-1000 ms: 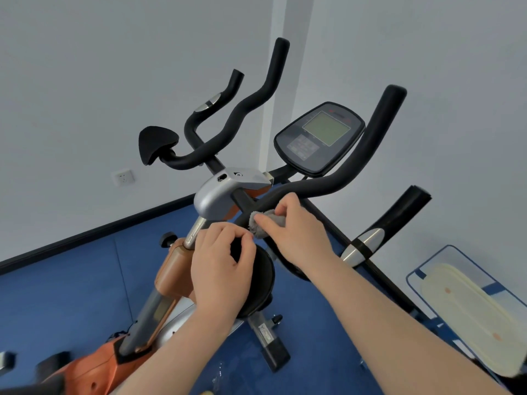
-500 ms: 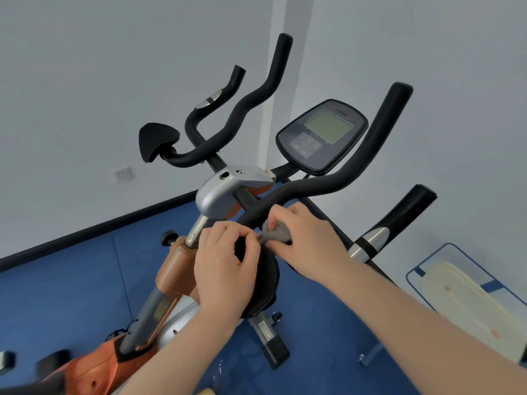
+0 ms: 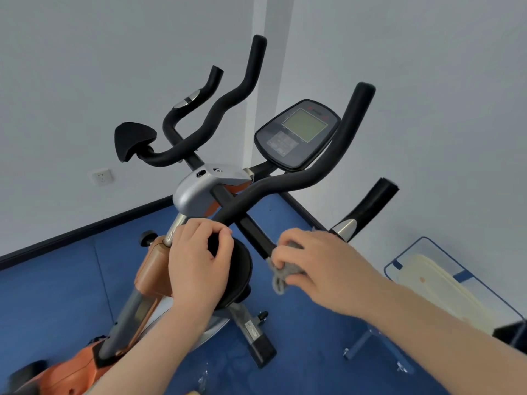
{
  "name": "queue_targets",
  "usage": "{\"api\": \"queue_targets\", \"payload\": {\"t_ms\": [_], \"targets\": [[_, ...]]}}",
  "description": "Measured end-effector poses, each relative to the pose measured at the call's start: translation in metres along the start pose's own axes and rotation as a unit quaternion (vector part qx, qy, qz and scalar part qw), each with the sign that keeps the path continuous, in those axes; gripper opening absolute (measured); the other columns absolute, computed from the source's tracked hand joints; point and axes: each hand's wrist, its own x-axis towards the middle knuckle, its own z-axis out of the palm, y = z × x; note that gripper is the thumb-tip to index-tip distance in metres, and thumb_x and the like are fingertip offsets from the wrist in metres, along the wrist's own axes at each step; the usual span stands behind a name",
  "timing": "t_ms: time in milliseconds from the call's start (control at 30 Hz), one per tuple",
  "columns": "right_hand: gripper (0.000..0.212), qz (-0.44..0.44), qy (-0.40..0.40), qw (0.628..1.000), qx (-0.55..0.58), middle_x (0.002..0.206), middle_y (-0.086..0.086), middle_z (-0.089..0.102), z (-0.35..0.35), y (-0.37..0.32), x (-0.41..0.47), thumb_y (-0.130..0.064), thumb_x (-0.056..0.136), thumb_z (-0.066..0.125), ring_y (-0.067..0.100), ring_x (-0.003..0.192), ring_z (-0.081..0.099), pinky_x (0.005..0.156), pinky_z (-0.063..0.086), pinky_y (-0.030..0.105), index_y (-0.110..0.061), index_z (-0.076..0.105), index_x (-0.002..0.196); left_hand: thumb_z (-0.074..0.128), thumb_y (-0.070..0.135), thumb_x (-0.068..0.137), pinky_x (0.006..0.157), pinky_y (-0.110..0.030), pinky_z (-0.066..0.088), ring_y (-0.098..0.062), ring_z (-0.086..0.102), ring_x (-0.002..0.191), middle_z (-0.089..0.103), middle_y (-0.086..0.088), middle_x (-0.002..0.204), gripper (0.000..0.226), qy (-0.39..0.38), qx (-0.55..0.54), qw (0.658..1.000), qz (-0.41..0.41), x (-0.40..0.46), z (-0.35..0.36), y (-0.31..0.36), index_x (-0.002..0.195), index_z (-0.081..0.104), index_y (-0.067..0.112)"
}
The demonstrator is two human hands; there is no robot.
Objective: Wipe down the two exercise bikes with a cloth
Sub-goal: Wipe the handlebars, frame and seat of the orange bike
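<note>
Handlebars [image 3: 288, 183] of the orange exercise bike [image 3: 154, 269] fill the middle of the view, black and foam-covered, with the console [image 3: 298, 135] tilted up behind them. The left hand [image 3: 199, 263] curls over the round black pad [image 3: 238, 275] below the silver clamp [image 3: 205, 186] — fingers bent around its top edge. The right hand [image 3: 316, 266] grips a grey cloth [image 3: 285, 273], bunched against the black bar (the one sloping down toward the chrome-banded grip [image 3: 345, 228]). The two hands sit apart, the cloth between them. Blue floor [image 3: 57, 295] lies underneath; a wall socket [image 3: 101, 176] shows at left.
</note>
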Motion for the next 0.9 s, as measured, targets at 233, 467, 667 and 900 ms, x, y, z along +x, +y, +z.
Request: {"api": "queue_targets", "payload": {"t_ms": [233, 467, 667, 900], "targets": [[0.012, 0.101, 0.179, 0.978, 0.044, 0.109, -0.012, 0.049, 0.011, 0.013, -0.036, -0.025, 0.078, 0.052, 0.012, 0.117, 0.047, 0.118, 0.016, 0.041, -0.026, 0.051, 0.090, 0.056, 0.026, 0.089, 0.075, -0.006, 0.031, 0.010, 0.042, 0.095, 0.055, 0.020, 0.082, 0.017, 0.012, 0.010, 1.000, -0.021, 0.000, 0.003, -0.001, 0.074, 0.058, 0.032], [0.014, 0.029, 0.309, 0.951, -0.013, 0.094, 0.000, 0.061, 0.035, 0.032, -0.028, -0.021, 0.078, 0.066, 0.021, 0.098, 0.060, 0.112, 0.033, 0.042, -0.013, 0.054, 0.076, 0.051, 0.032, 0.090, 0.061, -0.020, 0.028, 0.003, 0.038, 0.087, 0.052, 0.029, 0.091, 0.020, 0.015, 0.030, 0.999, -0.036, 0.000, 0.004, -0.001, 0.071, 0.054, 0.037], [0.018, 0.072, 0.372, 0.925, -0.034, 0.104, 0.006, 0.064, 0.026, 0.059, -0.027, -0.009, 0.090, 0.055, 0.023, 0.105, 0.057, 0.113, 0.031, 0.042, -0.009, 0.066, 0.104, 0.056, 0.026, 0.090, 0.072, -0.031, 0.035, -0.006, 0.043, 0.089, 0.057, 0.021, 0.084, 0.021, 0.014, 0.005, 1.000, -0.023, 0.000, 0.007, -0.006, 0.073, 0.057, 0.037], [0.014, -0.036, 0.363, 0.911, -0.192, 0.097, 0.002, 0.068, -0.007, 0.111, -0.026, -0.010, 0.088, 0.060, 0.019, 0.098, 0.065, 0.108, 0.038, 0.040, -0.012, 0.073, 0.090, 0.058, 0.019, 0.090, 0.073, -0.041, 0.043, -0.018, 0.051, 0.089, 0.060, 0.016, 0.082, 0.025, 0.012, 0.007, 1.000, -0.013, 0.005, 0.007, -0.010, 0.069, 0.058, 0.033]]}}
